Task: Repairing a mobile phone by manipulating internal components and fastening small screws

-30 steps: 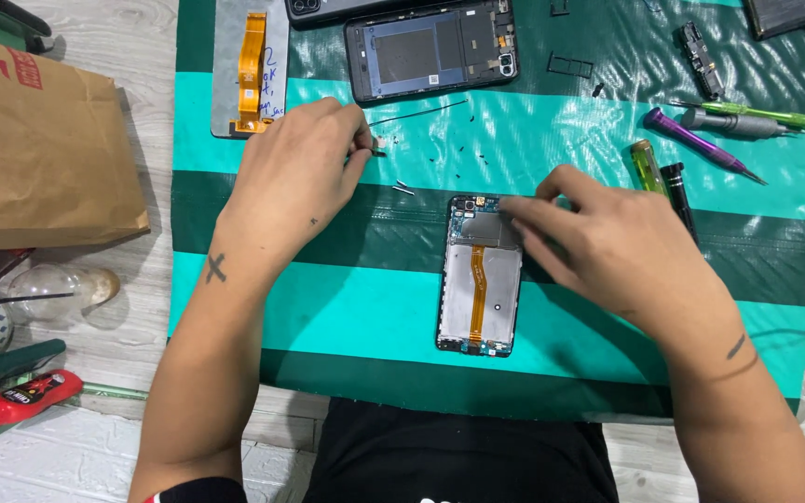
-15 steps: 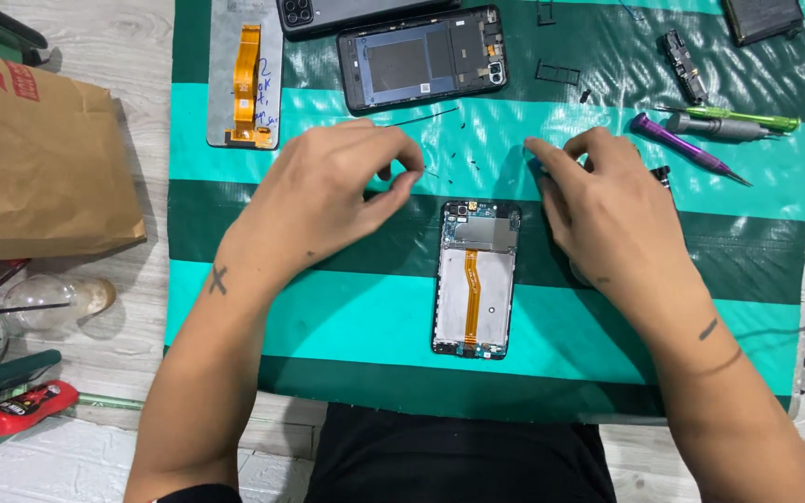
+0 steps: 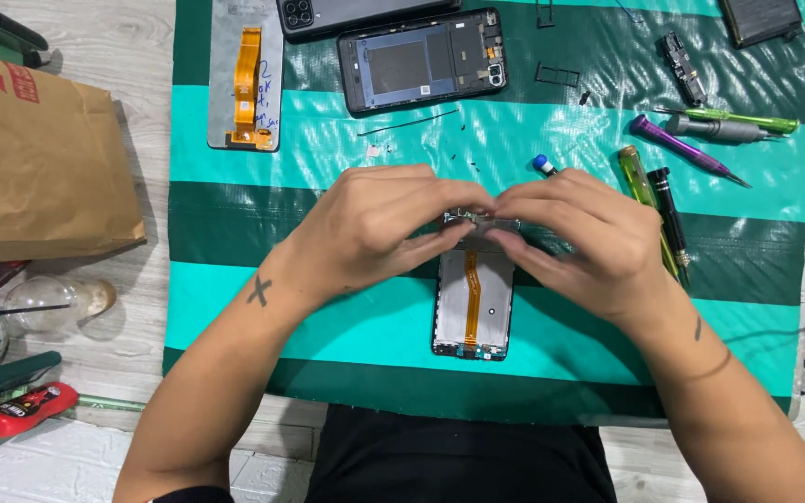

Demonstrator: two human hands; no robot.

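Striped green and teal sheeting (image 3: 235,196) covers the work surface, laid over pale wooden boards, and the person leans over it from the near edge. Far off to the left of the hands sits a brown paper bag (image 3: 44,163), with a clear glass bulb (image 3: 67,300) and a red glue bottle (image 3: 16,410) nearer the person. Up and to the left of the left hand lies a detached screen panel with an orange flex cable (image 3: 246,79).

The left hand (image 3: 375,233) is curled, its fingertips pinched together at the top end of the opened phone (image 3: 473,312), which lies face down directly under and just below both hands, its orange ribbon cable running down the middle. The right hand (image 3: 579,242) mirrors it, fingertips meeting the left's over a small greyish part at the phone's top edge; whether they grip that part or press on it cannot be told, as the fingers hide it.

Beyond the hands rests a dark back frame (image 3: 421,61), stripped and set apart. To the right of the right hand lie a yellow-handled screwdriver (image 3: 640,186), a black tool (image 3: 668,210), a purple-handled driver (image 3: 682,149) and a green one (image 3: 738,121).

Judging from this, disassembly is well advanced: back off, screen panel out, small screws loose on the sheet. The upper part of the phone is in hand, and everything below that ribbon looks untouched.
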